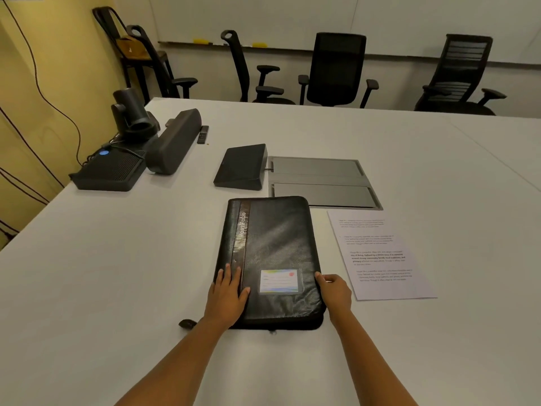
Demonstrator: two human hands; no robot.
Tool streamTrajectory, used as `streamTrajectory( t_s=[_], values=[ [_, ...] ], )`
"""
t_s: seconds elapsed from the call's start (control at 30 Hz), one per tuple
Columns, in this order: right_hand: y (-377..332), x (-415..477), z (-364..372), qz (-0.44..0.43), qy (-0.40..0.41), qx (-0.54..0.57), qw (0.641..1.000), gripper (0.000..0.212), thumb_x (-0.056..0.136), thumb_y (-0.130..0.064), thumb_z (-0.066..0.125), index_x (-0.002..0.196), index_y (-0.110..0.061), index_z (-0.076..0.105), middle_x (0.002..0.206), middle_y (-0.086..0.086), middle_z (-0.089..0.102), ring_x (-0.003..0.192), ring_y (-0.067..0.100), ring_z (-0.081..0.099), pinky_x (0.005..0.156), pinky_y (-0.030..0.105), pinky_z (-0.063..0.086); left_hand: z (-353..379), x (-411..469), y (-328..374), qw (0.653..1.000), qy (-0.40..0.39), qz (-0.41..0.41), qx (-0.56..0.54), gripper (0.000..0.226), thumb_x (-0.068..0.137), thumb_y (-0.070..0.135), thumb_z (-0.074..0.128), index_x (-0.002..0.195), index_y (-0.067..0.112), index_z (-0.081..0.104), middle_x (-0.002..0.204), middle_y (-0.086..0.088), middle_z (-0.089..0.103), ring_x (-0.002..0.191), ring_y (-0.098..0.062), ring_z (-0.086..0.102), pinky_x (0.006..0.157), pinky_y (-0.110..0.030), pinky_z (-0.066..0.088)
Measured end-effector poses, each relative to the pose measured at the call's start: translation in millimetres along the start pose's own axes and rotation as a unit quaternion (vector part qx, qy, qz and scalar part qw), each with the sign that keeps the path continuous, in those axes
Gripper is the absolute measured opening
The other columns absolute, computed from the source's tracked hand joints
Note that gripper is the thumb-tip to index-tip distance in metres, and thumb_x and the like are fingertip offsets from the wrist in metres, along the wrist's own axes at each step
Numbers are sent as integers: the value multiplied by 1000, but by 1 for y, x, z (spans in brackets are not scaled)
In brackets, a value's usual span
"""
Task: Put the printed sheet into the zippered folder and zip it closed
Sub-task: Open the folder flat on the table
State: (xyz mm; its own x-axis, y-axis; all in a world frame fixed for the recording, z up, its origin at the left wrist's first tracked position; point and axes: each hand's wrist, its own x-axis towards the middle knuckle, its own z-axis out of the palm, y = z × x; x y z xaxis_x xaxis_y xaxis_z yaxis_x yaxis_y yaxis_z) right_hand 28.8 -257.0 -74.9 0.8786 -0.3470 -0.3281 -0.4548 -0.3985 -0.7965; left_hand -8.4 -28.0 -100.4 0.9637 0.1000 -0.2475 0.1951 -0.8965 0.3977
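Printed sheet (pixel 380 256) lies beside the right grip (pixel 335 291), which clasps the zippered folder (pixel 272 244); left grip (pixel 228 291) rests flat on it.

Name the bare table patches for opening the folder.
Bare: the wide stretch left of the zippered folder, nearer than the black box; also right of the printed sheet. Crowded: behind the folder, by touch panel and cable hatch.

One table (pixel 117 273) carries one folder (pixel 270 259), one sheet (pixel 380 256), one camera (pixel 131 112), one speaker bar (pixel 172 142), one remote (pixel 203 134), one black box (pixel 111 171), one tablet (pixel 241 167) and one hatch (pixel 322 180) with two flaps (pixel 316 167) (pixel 322 194). Two hands show, a left hand (pixel 227 297) and a right hand (pixel 335 293). Behind stand four office chairs (pixel 184 81) (pixel 269 90) (pixel 336 68) (pixel 459 74) and one metal chair (pixel 133 49), and two yellow erasers (pixel 200 41) (pixel 259 44) sit on the whiteboard rail (pixel 292 48).
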Motion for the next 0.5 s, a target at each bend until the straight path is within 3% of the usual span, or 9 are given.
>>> streamTrajectory(
  t_s=[0.2, 0.33, 0.43, 0.5],
  values=[
    [-42, -22, -4, -93, 8, 78, 993, 28, 97, -34, 41, 89, -11, 54, 93, 12, 62, 81, 18, 57, 74, 26, 42, -34, 11, 49, 986, -37, -55, -152, 68, 96, 51, 35, 151, 19, 10, 161, -8, -1, 147, -29, 13, 118, -49, 22],
    [-82, -44, -4, -168, -37, 153, 973, 26, 98, -32, 39, 91, -15, 57, 82, -2, 61, 74, 7, 60, 57, 8, 47, -84, 25, 94, 957, -34, -50, -282, 68, 95, 55, 32, 149, 16, 22, 158, -12, 18, 144, -31, 23, 118, -47, 21],
    [-106, -59, 2, -243, -90, 152, 954, 16, 97, -28, 45, 94, -19, 58, 89, -1, 64, 79, 9, 64, 58, 11, 53, -124, 29, 123, 931, -11, -21, -363, 69, 93, 57, 37, 148, 16, 26, 152, -10, 33, 138, -28, 35, 115, -43, 30],
    [-117, -70, 10, -272, -119, 152, 943, 8, 97, -25, 46, 97, -24, 55, 92, -3, 63, 80, 8, 65, 60, 13, 54, -144, 32, 134, 940, 3, -25, -341, 68, 94, 47, 46, 148, 14, 23, 152, -11, 34, 136, -30, 38, 110, -42, 34]
  ],
)
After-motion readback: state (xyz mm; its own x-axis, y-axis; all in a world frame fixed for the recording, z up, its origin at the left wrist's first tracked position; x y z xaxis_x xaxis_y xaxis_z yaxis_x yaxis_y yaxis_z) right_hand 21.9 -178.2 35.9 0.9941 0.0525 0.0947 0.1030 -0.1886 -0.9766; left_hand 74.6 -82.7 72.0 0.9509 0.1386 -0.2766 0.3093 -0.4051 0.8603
